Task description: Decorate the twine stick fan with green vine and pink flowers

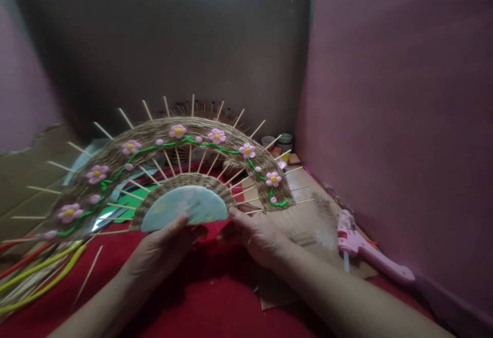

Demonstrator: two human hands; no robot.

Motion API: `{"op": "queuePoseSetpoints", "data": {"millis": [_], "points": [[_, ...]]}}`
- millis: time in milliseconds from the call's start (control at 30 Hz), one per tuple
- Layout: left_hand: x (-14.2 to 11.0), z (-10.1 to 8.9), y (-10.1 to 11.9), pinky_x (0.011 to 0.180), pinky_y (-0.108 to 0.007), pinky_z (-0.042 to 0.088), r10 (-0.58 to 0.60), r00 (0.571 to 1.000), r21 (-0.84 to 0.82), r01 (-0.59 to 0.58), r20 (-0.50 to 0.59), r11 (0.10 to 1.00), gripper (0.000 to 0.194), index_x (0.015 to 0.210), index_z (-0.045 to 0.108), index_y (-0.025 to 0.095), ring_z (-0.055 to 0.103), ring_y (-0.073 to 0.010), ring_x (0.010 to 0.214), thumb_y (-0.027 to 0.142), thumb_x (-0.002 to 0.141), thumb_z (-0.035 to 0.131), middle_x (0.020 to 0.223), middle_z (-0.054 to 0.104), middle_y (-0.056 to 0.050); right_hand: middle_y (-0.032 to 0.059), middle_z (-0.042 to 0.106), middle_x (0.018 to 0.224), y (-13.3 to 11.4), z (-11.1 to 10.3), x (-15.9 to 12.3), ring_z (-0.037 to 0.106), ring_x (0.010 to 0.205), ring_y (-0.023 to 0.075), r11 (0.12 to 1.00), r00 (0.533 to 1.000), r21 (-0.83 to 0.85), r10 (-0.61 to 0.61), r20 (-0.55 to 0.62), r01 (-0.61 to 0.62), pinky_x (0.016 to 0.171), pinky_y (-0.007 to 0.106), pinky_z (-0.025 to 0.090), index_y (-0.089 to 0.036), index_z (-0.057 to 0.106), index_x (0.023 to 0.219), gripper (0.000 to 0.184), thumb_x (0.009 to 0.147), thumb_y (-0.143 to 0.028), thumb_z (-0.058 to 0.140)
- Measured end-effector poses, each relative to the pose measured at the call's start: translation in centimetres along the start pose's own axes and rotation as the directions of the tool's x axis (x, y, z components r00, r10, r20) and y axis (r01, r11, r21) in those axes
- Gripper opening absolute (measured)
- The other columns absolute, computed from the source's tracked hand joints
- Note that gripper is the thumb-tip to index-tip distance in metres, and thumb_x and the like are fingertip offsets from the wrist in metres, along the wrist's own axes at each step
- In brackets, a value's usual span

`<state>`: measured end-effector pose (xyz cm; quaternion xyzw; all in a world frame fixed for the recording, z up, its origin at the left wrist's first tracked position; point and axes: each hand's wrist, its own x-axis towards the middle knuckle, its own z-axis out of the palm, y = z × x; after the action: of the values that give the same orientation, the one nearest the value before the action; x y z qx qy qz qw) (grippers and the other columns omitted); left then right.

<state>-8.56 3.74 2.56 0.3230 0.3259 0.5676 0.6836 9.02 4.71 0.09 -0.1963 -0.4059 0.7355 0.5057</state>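
Observation:
A half-round woven fan [127, 161] of brown twine on thin wooden sticks is held up in front of me. Pink flowers with yellow centres and a green vine run along its outer band. At its middle sits a pale blue half-circle panel [185, 204], edged with twine. My left hand [169, 238] grips the panel's lower edge, thumb on the front. At the fan's lower right corner of the centre, my right hand [256, 232] pinches the edge with its thumb in front. The fingers of both hands are partly hidden behind and below the fan.
A pink glue gun [372, 253] lies on the right, on cardboard [308, 214]. Yellow and red strips [42, 268] and a loose stick [88, 276] lie at left on the red cloth [215, 302]. Behind the fan stand another fan-like piece [204, 109] and small containers [285, 140].

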Motion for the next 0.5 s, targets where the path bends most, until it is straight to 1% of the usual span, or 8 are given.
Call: {"op": "queuePoseSetpoints", "data": {"millis": [167, 333, 433, 500], "points": [[-0.08, 0.01, 0.05, 0.064, -0.032, 0.055, -0.004, 1.000, -0.017, 0.004, 0.003, 1.000, 0.021, 0.094, 0.063, 0.013, 0.067, -0.0202, 0.069, 0.002, 0.075, 0.063, 0.086, 0.071, -0.007, -0.0012, 0.066, 0.062, 0.11, -0.07, 0.04, 0.063, 0.051, 0.0123, 1.000, 1.000, -0.004, 0.000, -0.015, 0.000, 0.054, 0.025, 0.049, -0.015, 0.063, 0.086, 0.034, 0.071, -0.045, 0.072], [-0.22, 0.11, 0.10, 0.063, -0.032, 0.055, 0.009, 1.000, 0.035, -0.008, -0.018, 0.999, 0.017, 0.088, 0.064, 0.012, 0.066, -0.0191, 0.066, 0.001, 0.076, 0.061, 0.083, 0.071, -0.007, -0.0008, 0.066, 0.061, 0.18, -0.19, 0.14, 0.063, 0.051, 0.0128, 1.000, 1.000, -0.002, 0.008, -0.021, -0.008, 0.054, 0.025, 0.050, -0.015, 0.062, 0.085, 0.036, 0.069, -0.045, 0.073], [-0.17, 0.29, 0.08, 0.062, -0.032, 0.055, 0.017, 1.000, 0.037, -0.016, -0.017, 0.999, 0.016, 0.086, 0.064, 0.012, 0.065, -0.0193, 0.065, 0.005, 0.072, 0.066, 0.081, 0.071, -0.008, -0.0003, 0.067, 0.063, 0.16, -0.20, 0.12, 0.064, 0.052, 0.0129, 1.000, 1.000, 0.008, 0.011, -0.027, -0.010, 0.053, 0.025, 0.050, -0.015, 0.061, 0.085, 0.036, 0.069, -0.044, 0.073], [-0.16, 0.42, 0.13, 0.061, -0.032, 0.055, 0.021, 1.000, 0.024, -0.020, -0.009, 0.999, 0.018, 0.085, 0.065, 0.011, 0.065, -0.0202, 0.064, 0.010, 0.069, 0.071, 0.080, 0.071, -0.009, -0.0002, 0.067, 0.064, 0.13, -0.18, 0.09, 0.064, 0.053, 0.0129, 1.000, 1.000, 0.015, 0.009, -0.030, -0.008, 0.053, 0.024, 0.050, -0.015, 0.061, 0.087, 0.035, 0.070, -0.043, 0.073]]}}
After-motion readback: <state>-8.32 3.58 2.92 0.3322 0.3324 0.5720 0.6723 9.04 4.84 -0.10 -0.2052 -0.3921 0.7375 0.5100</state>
